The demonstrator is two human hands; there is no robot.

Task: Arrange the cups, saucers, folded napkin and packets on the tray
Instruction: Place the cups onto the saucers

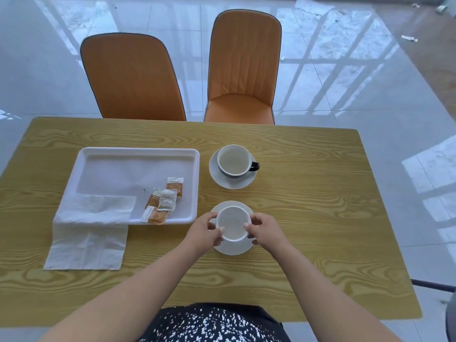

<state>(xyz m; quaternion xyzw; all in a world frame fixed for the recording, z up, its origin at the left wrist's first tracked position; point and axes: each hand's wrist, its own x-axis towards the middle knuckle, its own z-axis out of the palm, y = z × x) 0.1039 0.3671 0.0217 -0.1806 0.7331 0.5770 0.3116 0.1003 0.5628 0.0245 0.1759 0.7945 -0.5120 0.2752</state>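
A white tray (98, 156) lies on the left half of the table. Several orange and white packets (164, 201) sit in its near right corner. A white napkin (91, 233) drapes over the tray's near left edge onto the table. To the right of the tray, a white cup with a dark handle (234, 160) stands on its saucer (230, 183). Nearer me, a second white cup (233, 223) sits on another saucer (234, 248). My left hand (204, 229) and my right hand (265, 230) grip this near cup from both sides.
The wooden table (308, 218) has bare surface on its right half and along its near edge. Two orange chairs (133, 77) (244, 67) stand behind the far edge. A glossy tiled floor surrounds the table.
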